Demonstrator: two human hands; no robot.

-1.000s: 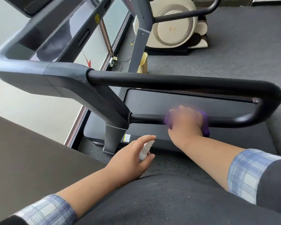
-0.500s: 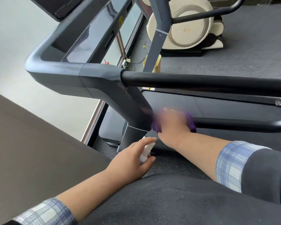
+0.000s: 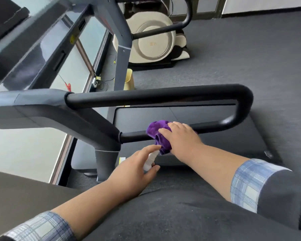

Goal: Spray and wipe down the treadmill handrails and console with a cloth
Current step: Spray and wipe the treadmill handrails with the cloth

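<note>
Right hand (image 3: 179, 138) presses the purple cloth (image 3: 157, 134) onto the lower handrail bar (image 3: 214, 125), fingers curled over it, cloth bunched round the bar just left of the knuckles. Left hand (image 3: 135, 166) sits just below and beside it, gripping a small white spray bottle (image 3: 150, 160), forefinger on top of the nozzle, not touching the rail. The 2 hands are close but apart.

Progress, as far as I can judge: mid-wipe on this 1 bar. The upper handrail bar (image 3: 155, 97) runs above the right hand w/ nothing on it; can't tell if it's been wiped. The console (image 3: 35, 54) is up and to the left of both hands, and the far-side rail (image 3: 163, 28) beyond. Those probably remain, i.e. most of the job's left.
</note>
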